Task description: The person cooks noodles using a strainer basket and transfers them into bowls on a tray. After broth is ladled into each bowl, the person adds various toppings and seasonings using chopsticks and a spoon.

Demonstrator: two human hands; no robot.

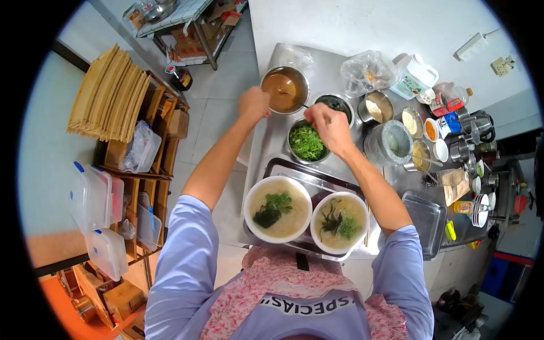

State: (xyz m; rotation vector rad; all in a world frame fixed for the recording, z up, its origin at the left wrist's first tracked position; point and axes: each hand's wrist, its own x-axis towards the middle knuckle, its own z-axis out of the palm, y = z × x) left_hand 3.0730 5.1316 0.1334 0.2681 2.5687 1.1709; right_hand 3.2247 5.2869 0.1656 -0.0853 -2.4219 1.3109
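Note:
At the rim of a metal pot (305,80) with brown sauce (281,89) in it, my left hand (255,105) is closed on the pot's left edge. My right hand (330,126) pinches the thin handle of a spoon (305,106), which reaches toward the sauce; its bowl end is hard to make out. Just below that hand stands a metal bowl of chopped green herbs (306,141). Behind it is a bowl of dark seaweed (335,104). Nearest my body, two white bowls of soup, a left one (289,224) and a right one (334,241), carry greens and dark strips.
A dark tray (275,164) lies under the white bowls. To the right stand a stone mortar (371,144), several metal bowls of ingredients, a white jug (416,76) and a clear plastic tray (425,224). Wooden shelves (156,192) with plastic boxes stand at the left.

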